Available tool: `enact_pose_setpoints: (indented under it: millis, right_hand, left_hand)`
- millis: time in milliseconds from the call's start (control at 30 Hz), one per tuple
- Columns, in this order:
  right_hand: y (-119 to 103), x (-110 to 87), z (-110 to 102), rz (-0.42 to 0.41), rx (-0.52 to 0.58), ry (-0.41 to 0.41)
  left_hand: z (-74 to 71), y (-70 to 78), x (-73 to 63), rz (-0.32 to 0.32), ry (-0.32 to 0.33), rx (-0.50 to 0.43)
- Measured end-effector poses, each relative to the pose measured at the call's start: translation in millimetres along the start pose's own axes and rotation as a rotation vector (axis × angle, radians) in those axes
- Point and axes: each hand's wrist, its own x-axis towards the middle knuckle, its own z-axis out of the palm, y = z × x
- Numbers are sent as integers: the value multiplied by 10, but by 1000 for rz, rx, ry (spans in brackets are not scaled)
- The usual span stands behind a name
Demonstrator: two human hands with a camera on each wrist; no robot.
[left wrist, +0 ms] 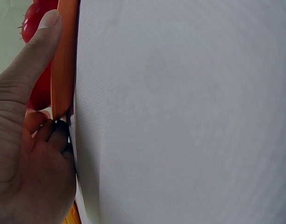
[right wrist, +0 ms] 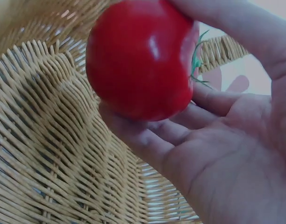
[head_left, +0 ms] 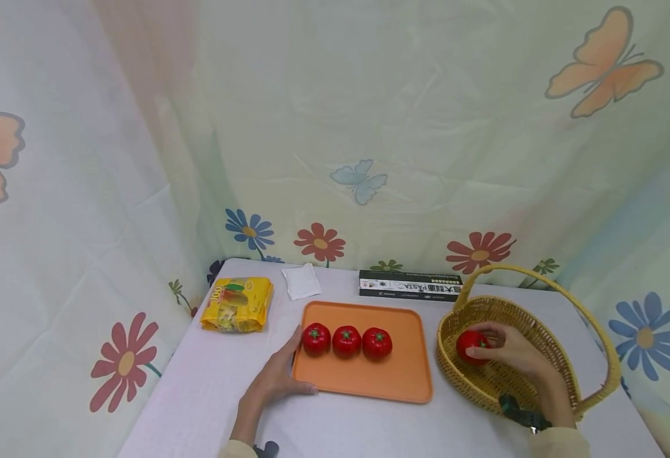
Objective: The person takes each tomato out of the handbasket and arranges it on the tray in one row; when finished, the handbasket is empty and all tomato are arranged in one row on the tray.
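Three red tomatoes (head_left: 347,341) stand in a row in the left part of an orange tray (head_left: 403,381). My left hand (head_left: 278,376) holds the tray's near left corner, its thumb along the front rim and its fingers at the left side. In the left wrist view the thumb (left wrist: 28,60) lies against the orange rim, with red tomatoes partly hidden behind it. Inside a wicker basket (head_left: 447,362) at the right, my right hand (head_left: 509,350) grips another tomato (right wrist: 138,60) between thumb and fingers. Its green stem faces the palm in the right wrist view.
A yellow packet (head_left: 238,305) lies left of the tray, near a small white square packet (head_left: 301,282). Behind the tray is a dark pasta box (head_left: 409,285). The basket's tall handle (head_left: 575,308) arches over its right side. A patterned curtain (head_left: 335,127) hangs behind the white table.
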Motion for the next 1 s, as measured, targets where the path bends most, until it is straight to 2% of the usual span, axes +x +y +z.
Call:
enact_pose_setpoints:
  millis: [100,267,500,800,867,1000]
  right_hand:
    - [-17,-37,27,-28,50,-23]
    - [-68,-79,71,-69,67,-25]
    - [-199,-149,130,-187,121,-14]
    - [-268,-187,151,-141,166,19]
    - [-282,-195,154,-166,162,41]
    - [-306,-205,162,-270,167,85]
  left_hand:
    - [2,1,0,9,1,0]
    - [0,3,1,7,3,7]
    - [1,25,-7,-11,1,5]
    - [7,37,-9,-18,2,11]
    - [7,38,-8,-15,2,13]
    - [7,36,-8,-8,3,12]
